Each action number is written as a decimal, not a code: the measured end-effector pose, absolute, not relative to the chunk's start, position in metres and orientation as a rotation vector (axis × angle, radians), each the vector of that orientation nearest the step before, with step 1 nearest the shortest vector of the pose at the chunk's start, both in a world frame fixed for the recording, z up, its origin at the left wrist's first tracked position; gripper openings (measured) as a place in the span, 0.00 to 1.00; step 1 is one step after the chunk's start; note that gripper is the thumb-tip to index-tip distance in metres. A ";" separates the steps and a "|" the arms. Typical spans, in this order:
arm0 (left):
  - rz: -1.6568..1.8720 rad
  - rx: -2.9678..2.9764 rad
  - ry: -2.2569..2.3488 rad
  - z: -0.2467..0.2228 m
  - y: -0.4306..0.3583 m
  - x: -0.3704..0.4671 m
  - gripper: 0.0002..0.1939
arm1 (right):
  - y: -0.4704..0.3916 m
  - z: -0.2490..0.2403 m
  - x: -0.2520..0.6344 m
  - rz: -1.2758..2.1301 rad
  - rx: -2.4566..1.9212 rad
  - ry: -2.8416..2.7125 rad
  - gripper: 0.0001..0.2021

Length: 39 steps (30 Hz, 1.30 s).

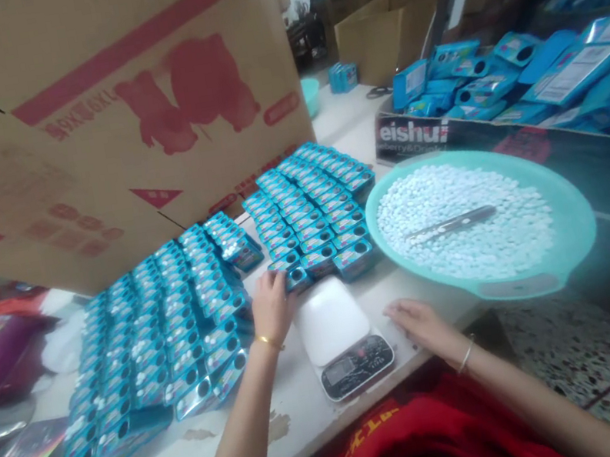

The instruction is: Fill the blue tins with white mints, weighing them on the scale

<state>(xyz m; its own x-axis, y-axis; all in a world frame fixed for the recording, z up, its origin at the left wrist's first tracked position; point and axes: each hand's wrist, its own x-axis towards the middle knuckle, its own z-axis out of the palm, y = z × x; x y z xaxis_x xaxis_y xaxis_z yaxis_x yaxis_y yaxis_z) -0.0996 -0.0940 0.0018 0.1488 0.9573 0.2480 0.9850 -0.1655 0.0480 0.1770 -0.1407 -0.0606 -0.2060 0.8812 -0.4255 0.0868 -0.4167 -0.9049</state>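
Note:
My left hand [272, 308] is closed on a small blue box [297, 278] at the near end of a block of blue boxes [308, 212]. Part of that box is hidden by the fingers. Just to the right of a digital kitchen scale [336, 325], my right hand [417, 323] rests by the table edge, fingers loosely stretched and holding nothing. Nothing lies on the scale's white plate. A turquoise basin [576, 222] full of small white tablets [462, 257] stands beyond my right hand, with a metal scoop or tongs [450, 224] lying on top.
More rows of blue boxes [174, 320] fill the left, several with white tablets on top. A large cardboard carton [104, 114] stands behind them. At the right, a dark carton [418, 138] is heaped with blue boxes. The white table's [291, 426] front edge is near my body.

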 end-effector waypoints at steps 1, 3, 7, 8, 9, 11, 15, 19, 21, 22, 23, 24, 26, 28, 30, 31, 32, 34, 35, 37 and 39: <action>-0.350 -2.251 -1.914 0.004 -0.093 -0.101 0.20 | -0.137 -0.069 0.176 1.640 -1.444 -1.235 0.20; -0.392 -2.173 -1.887 0.014 -0.086 -0.107 0.22 | -0.126 -0.084 0.172 1.553 -1.412 -1.378 0.19; -0.164 -1.960 -2.042 0.036 -0.046 -0.137 0.17 | -0.102 -0.094 0.156 1.533 -1.275 -1.564 0.17; -0.062 -1.916 -2.082 0.039 -0.034 -0.147 0.16 | -0.099 -0.093 0.152 1.545 -1.229 -1.609 0.17; 0.019 -1.891 -2.108 0.041 -0.021 -0.157 0.16 | -0.097 -0.090 0.149 1.558 -1.184 -1.654 0.16; 0.118 -1.903 -2.119 0.041 0.000 -0.174 0.15 | -0.097 -0.084 0.142 1.579 -1.119 -1.730 0.15; 0.217 -2.004 -2.048 0.033 0.023 -0.190 0.12 | -0.111 -0.072 0.126 1.630 -1.049 -1.827 0.15; 0.272 -2.101 -1.937 0.033 0.023 -0.197 0.14 | -0.118 -0.067 0.108 1.665 -0.990 -1.862 0.16; 0.300 -2.125 -1.909 0.034 0.020 -0.199 0.14 | -0.118 -0.067 0.103 1.669 -0.982 -1.863 0.17; 0.315 -2.131 -1.902 0.034 0.019 -0.201 0.14 | -0.118 -0.067 0.102 1.670 -0.986 -1.861 0.17; 0.328 -2.134 -1.898 0.034 0.019 -0.201 0.14 | -0.118 -0.068 0.102 1.668 -0.998 -1.855 0.17; 0.338 -2.135 -1.893 0.033 0.018 -0.202 0.15 | -0.118 -0.068 0.103 1.662 -1.018 -1.846 0.17; 0.343 -2.131 -1.884 0.031 0.020 -0.201 0.15 | -0.122 -0.070 0.108 1.644 -1.082 -1.816 0.17; 0.331 -2.138 -1.859 0.029 0.021 -0.200 0.14 | -0.126 -0.073 0.116 1.634 -1.162 -1.772 0.18; 0.321 -2.168 -1.818 0.027 0.022 -0.197 0.14 | -0.132 -0.078 0.124 1.641 -1.232 -1.721 0.19; 0.321 -2.187 -1.796 0.026 0.022 -0.196 0.15 | -0.134 -0.081 0.127 1.647 -1.257 -1.695 0.19; 0.324 -2.202 -1.779 0.025 0.021 -0.195 0.15 | -0.137 -0.083 0.129 1.653 -1.276 -1.670 0.20; 0.333 -2.216 -1.765 0.023 0.018 -0.192 0.16 | -0.140 -0.088 0.132 1.661 -1.294 -1.622 0.20; 0.337 -2.217 -1.766 0.022 0.017 -0.191 0.16 | -0.141 -0.089 0.133 1.663 -1.297 -1.600 0.21; 0.342 -2.215 -1.769 0.025 0.016 -0.189 0.15 | -0.141 -0.090 0.133 1.666 -1.302 -1.559 0.21; 0.344 -2.213 -1.768 0.034 0.015 -0.187 0.12 | -0.141 -0.089 0.133 1.672 -1.312 -1.519 0.23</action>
<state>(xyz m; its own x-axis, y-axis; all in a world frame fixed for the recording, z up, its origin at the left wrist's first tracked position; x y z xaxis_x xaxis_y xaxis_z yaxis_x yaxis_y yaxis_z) -0.1869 0.0150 0.0336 0.2197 0.9755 -0.0072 0.9069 -0.2069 -0.3670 0.1335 -0.1409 -0.0893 -0.3930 0.8673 -0.3056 0.2211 -0.2334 -0.9469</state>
